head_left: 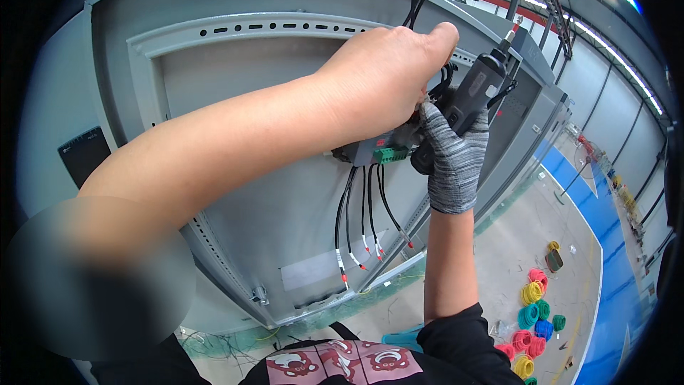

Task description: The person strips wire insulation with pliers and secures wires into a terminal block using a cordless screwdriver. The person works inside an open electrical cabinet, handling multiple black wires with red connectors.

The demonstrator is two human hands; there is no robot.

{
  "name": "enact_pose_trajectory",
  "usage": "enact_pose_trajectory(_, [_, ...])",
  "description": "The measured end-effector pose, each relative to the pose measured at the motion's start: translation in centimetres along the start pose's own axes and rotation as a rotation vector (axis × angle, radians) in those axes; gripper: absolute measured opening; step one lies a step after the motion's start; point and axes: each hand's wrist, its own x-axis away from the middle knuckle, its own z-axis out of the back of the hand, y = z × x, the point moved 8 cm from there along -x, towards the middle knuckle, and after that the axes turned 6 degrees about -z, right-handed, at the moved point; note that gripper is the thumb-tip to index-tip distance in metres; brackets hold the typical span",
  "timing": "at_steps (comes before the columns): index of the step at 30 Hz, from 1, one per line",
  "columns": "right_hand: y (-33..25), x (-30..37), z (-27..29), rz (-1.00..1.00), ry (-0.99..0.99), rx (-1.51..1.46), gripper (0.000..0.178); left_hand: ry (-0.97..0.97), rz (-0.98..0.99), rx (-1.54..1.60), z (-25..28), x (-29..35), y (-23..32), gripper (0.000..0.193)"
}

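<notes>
In front of a grey metal cabinet (235,150), my bare left hand (388,75) is closed, its fingertips hidden behind the palm, so what they pinch cannot be made out. Black wires (412,13) with red-tipped ends rise behind it. My right hand (456,153), in a grey striped glove, grips a black electric screwdriver (476,89), its bit end pointing up and right. Its fingertips are close to the left hand's. Just below the hands is a grey device with a green terminal block (390,155). Several black wires (369,207) with red tips hang down from it.
The cabinet's slotted frame rail (278,26) runs above my left arm. A black rectangular panel (84,157) is at the left. Coils of coloured wire (531,292) lie on the floor at the lower right, beside a blue floor strip (613,242).
</notes>
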Motion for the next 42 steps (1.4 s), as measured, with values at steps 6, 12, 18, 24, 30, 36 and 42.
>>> enact_pose_trajectory(6, [-0.2, 0.5, 0.1, 0.014, 0.000, -0.044, 0.035, -0.050, 0.006, -0.017, -0.3, -0.2, -0.2, 0.027])
enact_pose_trajectory(12, [-1.1, 1.3, 1.3, 0.109, 0.090, -0.055, 0.034, -0.091, -0.026, -0.114, -0.6, -0.4, 0.3, 0.023])
enact_pose_trajectory(18, [-1.8, 2.6, 1.6, -0.022, 0.012, -0.038, 0.034, -0.039, -0.040, 0.030, -0.2, 0.0, 0.2, 0.028])
enact_pose_trajectory(24, [0.4, 8.9, 3.1, -0.391, -0.183, -0.307, 0.041, -0.074, 0.084, 0.105, -0.2, -0.1, 0.7, 0.037])
enact_pose_trajectory(30, [1.2, 11.8, 5.1, -0.609, -0.265, -0.698, 0.055, -0.004, 0.040, 0.072, 0.3, -0.5, 2.1, 0.039])
enact_pose_trajectory(36, [3.1, 13.4, 6.2, -0.782, -0.368, -0.858, 0.063, -0.081, 0.176, 0.145, 0.5, -0.1, 2.5, 0.035])
enact_pose_trajectory(42, [-0.3, 13.5, 7.2, -0.712, -0.393, -0.393, 0.056, -0.136, 0.242, 0.112, 0.4, 0.0, 2.0, 0.041])
